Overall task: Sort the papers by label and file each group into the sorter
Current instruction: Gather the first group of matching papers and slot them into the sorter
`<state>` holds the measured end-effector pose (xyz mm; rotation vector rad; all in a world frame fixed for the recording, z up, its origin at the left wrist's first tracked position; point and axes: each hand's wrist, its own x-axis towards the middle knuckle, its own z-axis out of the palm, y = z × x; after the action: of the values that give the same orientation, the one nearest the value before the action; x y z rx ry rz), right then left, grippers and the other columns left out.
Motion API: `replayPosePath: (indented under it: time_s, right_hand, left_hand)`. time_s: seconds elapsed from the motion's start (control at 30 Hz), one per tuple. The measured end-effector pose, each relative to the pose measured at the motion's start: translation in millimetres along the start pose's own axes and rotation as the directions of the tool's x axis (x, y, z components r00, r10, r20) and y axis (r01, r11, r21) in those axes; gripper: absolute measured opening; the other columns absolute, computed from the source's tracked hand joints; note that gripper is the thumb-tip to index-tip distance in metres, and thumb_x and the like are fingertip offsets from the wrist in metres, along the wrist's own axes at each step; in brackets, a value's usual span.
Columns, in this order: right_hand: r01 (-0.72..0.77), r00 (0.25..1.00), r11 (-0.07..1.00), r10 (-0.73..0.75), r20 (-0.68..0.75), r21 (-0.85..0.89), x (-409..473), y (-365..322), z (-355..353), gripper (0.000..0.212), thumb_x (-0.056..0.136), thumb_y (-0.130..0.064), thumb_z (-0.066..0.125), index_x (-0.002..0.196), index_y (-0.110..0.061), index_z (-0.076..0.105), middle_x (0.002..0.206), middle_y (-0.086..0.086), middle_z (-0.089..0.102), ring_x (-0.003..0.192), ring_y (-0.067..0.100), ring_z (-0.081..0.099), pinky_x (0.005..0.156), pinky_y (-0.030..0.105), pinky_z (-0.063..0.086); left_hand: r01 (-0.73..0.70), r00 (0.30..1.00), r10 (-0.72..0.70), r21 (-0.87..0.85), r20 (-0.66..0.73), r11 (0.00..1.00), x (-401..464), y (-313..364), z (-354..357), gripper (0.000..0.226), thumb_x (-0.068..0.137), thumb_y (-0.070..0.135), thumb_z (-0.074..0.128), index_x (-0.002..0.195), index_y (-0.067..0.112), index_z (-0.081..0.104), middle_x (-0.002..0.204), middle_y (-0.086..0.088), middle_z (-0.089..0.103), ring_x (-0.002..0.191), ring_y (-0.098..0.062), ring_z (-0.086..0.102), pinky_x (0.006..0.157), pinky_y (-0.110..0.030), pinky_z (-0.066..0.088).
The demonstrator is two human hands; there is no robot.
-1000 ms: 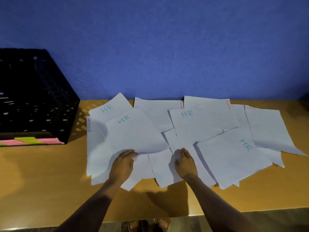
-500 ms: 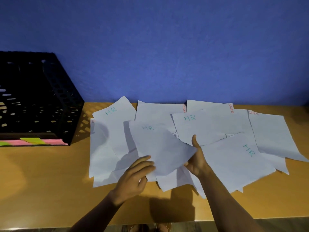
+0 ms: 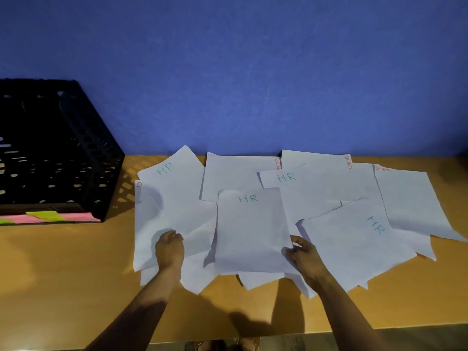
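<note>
A: Holding the middle HR sheet (image 3: 252, 230) by its right edge now, right hand (image 3: 305, 258) pinching it, thumb on top. Turned square to the viewer since half a second ago, when it hung tilted and held between both hands.

B: And the left hand (image 3: 169, 252)?

A: Let go of that sheet. Resting on the lower part of the left HR sheet (image 3: 174, 198), fingers curled over the paper; cannot tell whether gripping it or only pressing.

B: Meaning for the task?

A: Probably gathering the HR group: one sheet in hand, likely reaching for a second. Two more HR sheets lying apart, one behind (image 3: 311, 188) and one on the right, turned sideways (image 3: 359, 239). Nothing filed yet, judging by the spread over the table (image 3: 63, 269).

B: Hard to make out?

A: Plenty. Red labels small: SPORTS (image 3: 348, 162) readable on a back sheet, SPORTS again (image 3: 383, 169) on the far right sheet. Another red label (image 3: 276, 163) half covered, unreadable. A red scrap at the far left edge (image 3: 138, 184), only the first letters showing. Several sheets buried, labels out of sight.

B: The sorter?

A: Black crate-like sorter (image 3: 83, 160) on the left, cut off by the frame, too dark inside to see compartments. Pink and green tabs (image 3: 45, 217) at its foot, writing illegible.
</note>
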<state>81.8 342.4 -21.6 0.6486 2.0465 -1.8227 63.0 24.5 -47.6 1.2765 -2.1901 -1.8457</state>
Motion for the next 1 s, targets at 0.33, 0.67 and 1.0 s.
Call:
replayPosePath:
  time_s: [0.33,0.67,1.0]
  right_hand:
    - [-0.028,0.996,0.999,0.031,-0.083,0.036,-14,27,3,0.029,0.091,0.016,0.049,0.097,-0.006,0.068,0.063,0.002,0.072,0.049,0.006,0.063,0.044,0.015,0.045]
    - [0.014,0.988,0.991,-0.033,-0.15,-0.13,-15,33,8,0.036,0.091,0.007,0.054,0.082,-0.025,0.068,0.071,-0.012,0.073,0.07,0.005,0.071,0.054,0.012,0.051]
    - [-0.003,0.992,0.979,-0.022,-0.125,-0.203,-5,40,14,0.015,0.09,0.012,0.051,0.098,0.01,0.063,0.094,0.033,0.063,0.077,0.046,0.054,0.057,0.011,0.045]
  left_hand:
    - [0.274,0.959,-0.26,0.144,-0.11,0.951,41,8,17,0.055,0.087,0.029,0.068,0.124,-0.008,0.053,0.129,-0.024,0.056,0.117,-0.039,0.056,0.101,-0.048,0.046]
    - [0.152,0.988,-0.15,-0.159,0.023,0.976,53,12,14,0.014,0.079,0.0,0.071,0.078,0.006,0.059,0.089,-0.019,0.06,0.075,-0.03,0.055,0.077,-0.038,0.047]
    - [-0.122,0.989,0.14,-0.257,0.052,0.959,36,63,-39,0.014,0.089,0.001,0.054,0.092,0.013,0.06,0.096,-0.005,0.062,0.094,-0.024,0.061,0.08,-0.036,0.053]
